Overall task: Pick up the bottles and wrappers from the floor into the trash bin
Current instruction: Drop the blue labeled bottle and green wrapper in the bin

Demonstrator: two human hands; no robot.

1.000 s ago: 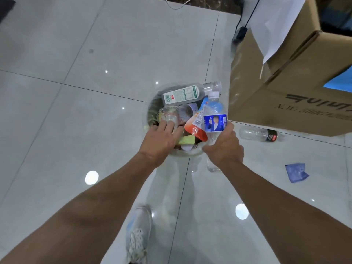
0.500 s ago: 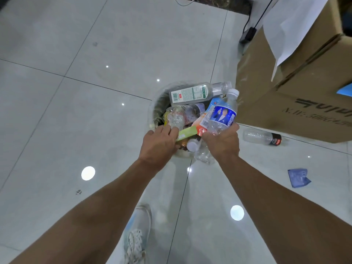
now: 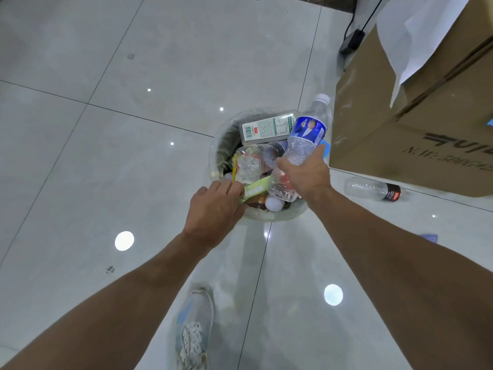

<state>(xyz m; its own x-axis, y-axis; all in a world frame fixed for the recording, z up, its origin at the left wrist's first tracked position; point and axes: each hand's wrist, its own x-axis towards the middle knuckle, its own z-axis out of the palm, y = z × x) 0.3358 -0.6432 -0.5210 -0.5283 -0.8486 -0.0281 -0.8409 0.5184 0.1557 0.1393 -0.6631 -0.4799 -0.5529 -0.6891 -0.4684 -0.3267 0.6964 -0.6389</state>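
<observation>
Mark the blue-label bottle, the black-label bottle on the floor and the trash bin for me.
blue-label bottle (image 3: 307, 132): head view, on its blue label.
black-label bottle (image 3: 360, 186): head view, on its clear body.
trash bin (image 3: 272, 216): head view, on its near rim.

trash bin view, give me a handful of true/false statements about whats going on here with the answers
1. The right hand has its grip on a blue-label bottle over the trash bin. True.
2. The trash bin is empty. False: it is filled with bottles and wrappers up to the rim.
3. A dark-label bottle lies on the floor beside the cardboard box. True.
4. The left hand lifts a bottle high above the bin. False: it is low at the bin's near rim, fingers touching a green wrapper.
</observation>
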